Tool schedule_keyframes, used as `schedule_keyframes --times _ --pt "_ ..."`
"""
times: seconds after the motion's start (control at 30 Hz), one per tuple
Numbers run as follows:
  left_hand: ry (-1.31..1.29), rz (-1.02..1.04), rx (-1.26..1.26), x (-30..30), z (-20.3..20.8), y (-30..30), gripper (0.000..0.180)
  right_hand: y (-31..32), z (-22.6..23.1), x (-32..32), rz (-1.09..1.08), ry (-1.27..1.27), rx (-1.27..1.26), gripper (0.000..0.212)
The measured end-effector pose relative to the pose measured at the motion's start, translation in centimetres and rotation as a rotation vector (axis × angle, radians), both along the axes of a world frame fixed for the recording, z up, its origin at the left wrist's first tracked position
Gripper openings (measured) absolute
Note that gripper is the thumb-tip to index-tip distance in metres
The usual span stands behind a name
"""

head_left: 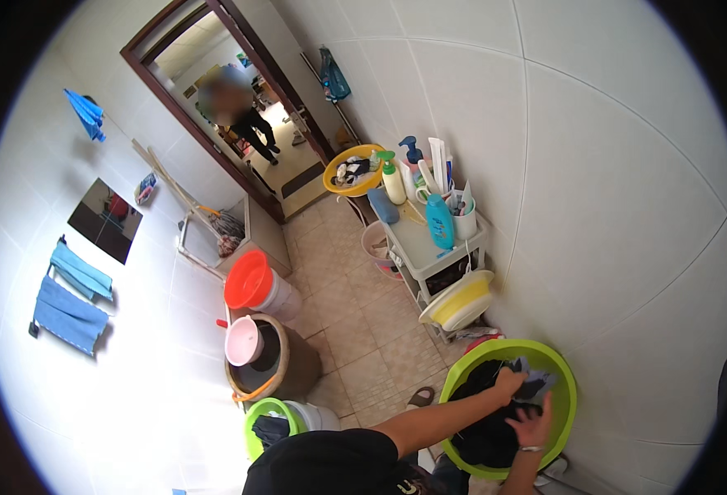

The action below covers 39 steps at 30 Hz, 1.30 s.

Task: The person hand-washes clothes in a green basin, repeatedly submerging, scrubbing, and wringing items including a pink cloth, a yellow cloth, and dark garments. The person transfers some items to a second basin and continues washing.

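Observation:
A large lime-green basin stands at the lower right, with dark, black-looking clothes piled in it. Over its far side, my left hand is closed on a small grey cloth with darker patches; the cloth's exact kind cannot be made out. My right hand, with a band at the wrist, is just nearer to me above the dark clothes. Its fingers are spread and nothing shows in them.
A grey shelf cart with bottles stands against the right wall, a yellow-and-white basin leaning beside it. Buckets, a brown vat and a green tub line the left. A person stands beyond the doorway.

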<state>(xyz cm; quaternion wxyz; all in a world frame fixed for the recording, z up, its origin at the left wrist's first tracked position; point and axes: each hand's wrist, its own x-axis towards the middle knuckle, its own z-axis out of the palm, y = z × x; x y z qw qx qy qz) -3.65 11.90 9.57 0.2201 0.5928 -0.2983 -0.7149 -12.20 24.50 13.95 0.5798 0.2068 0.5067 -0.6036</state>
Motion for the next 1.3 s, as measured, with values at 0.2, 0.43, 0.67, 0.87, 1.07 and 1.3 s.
schedule_keyframes --times 0.2,0.43,0.67,0.87,1.07,1.3 --pt "-0.303 -1.003 -0.643 0.3 -0.7 2.1 0.038 -1.5 -3.8 0.3 0.095 -0.355 -0.361 0.063" --pt "0.129 -0.533 -0.137 1.2 0.5 -1.6 0.084 0.3 -4.2 -1.2 -0.238 -0.578 -0.554 0.051" --pt "1.06 -0.072 0.576 0.6 0.3 2.1 0.085 0.5 2.6 3.0 -0.538 -1.126 -0.885 0.086" --pt "1.072 -0.307 0.409 -0.5 -0.1 -1.0 0.054 0.5 10.0 3.1 -0.268 -0.983 -0.557 0.09" --pt "0.483 -0.627 -0.252 -3.2 7.5 -2.0 0.039 0.3 6.3 -0.9 0.332 -0.509 -0.449 0.045" --pt "-0.322 -1.071 -0.701 -3.2 10.3 -0.3 0.029 0.1 3.3 0.3 0.654 0.261 -0.068 0.014"
